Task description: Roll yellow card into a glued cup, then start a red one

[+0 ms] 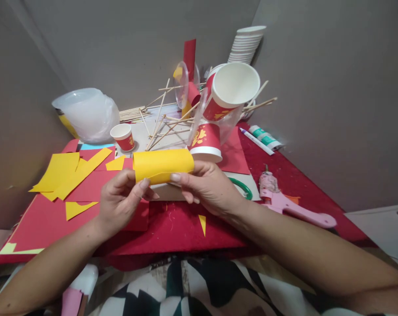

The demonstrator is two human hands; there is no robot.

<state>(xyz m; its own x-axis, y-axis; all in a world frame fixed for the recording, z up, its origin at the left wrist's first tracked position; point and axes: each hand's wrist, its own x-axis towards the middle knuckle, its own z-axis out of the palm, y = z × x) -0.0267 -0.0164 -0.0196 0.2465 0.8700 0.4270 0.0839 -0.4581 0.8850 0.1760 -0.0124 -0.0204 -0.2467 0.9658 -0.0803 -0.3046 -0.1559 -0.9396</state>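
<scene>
A tube of rolled yellow paper (pixel 164 163) lies level between my two hands, above the near side of the table. My left hand (pixel 123 197) grips its left end, thumb along the lower edge. At the right end my right hand (pixel 208 184) pinches it, with the thumb by the paper's overlapping seam. Just behind the tube, red and white paper cups (pixel 205 140) form a stack with clear plastic between them, and a large cup (pixel 236 85) tilts its mouth toward me. Thin wooden sticks (pixel 166 125) are joined in frames beside the cups.
To the right lie a pink glue gun (pixel 284 204), a green tape ring (pixel 243 186) and a marker (pixel 256 141). Yellow paper pieces (pixel 62 175) cover red sheets on the left. Behind them are a small cup (pixel 123 137) and a plastic-wrapped bundle (pixel 90 115). Stacked white cups (pixel 246 46) stand farther back.
</scene>
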